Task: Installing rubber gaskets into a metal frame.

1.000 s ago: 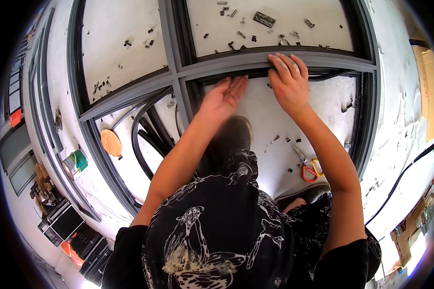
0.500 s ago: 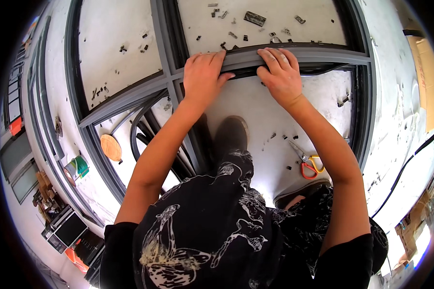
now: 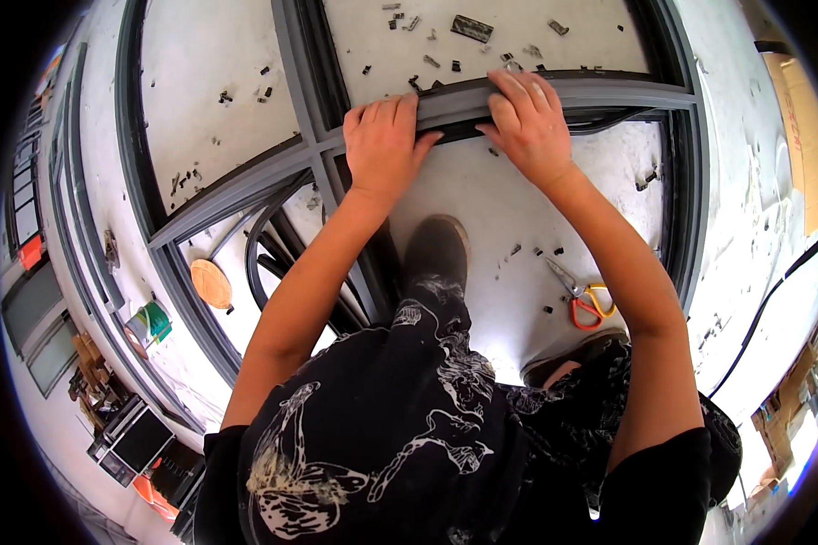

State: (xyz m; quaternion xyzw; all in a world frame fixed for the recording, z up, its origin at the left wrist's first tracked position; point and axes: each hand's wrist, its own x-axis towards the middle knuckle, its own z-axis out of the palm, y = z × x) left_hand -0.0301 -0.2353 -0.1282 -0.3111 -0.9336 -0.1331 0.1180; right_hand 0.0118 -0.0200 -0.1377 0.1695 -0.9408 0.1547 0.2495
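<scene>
1. Clasping grey bar (image 3: 454, 106) with left hand (image 3: 380, 145): fingers curled over top, thumb along near edge. Leaving only bar room between thumb and fingers; cannot tell tightness.
2. Clasping same bar with right hand (image 3: 532, 127), a short gap to the right: fingers over far edge, thumb at near edge, pointing left. Again, cannot tell pressure.
3. Changed: showing left hand palm-up by near edge one second ago; now turned over onto bar, matching right hand. Little moved on left since half a second ago; right thumb brought out further toward left thumb.
4. Meaning, as a judgement: probably working bar two-handed now, not one-handed, with both thumbs bearing on near edge. Cannot tell pressing from resting.
5. Bar located directly under both hands, running left to crossing bar (image 3: 297, 68) and right to side rail (image 3: 689, 182).
6. Seen along near edge, between thumbs: black strip (image 3: 459, 130). Sagging from bar, right of right hand: dark strip too, perhaps the same one.
7. Beyond grip: dark block (image 3: 473, 29) among small scraps on floor.
8. Toward body from grip: shoe (image 3: 438, 250) below gap between hands; scissors (image 3: 575, 291) below right hand, lying unheld.
9. Farther out: wooden disc (image 3: 211, 283) down-left of left hand; cardboard (image 3: 804, 136) well right of right hand.
</scene>
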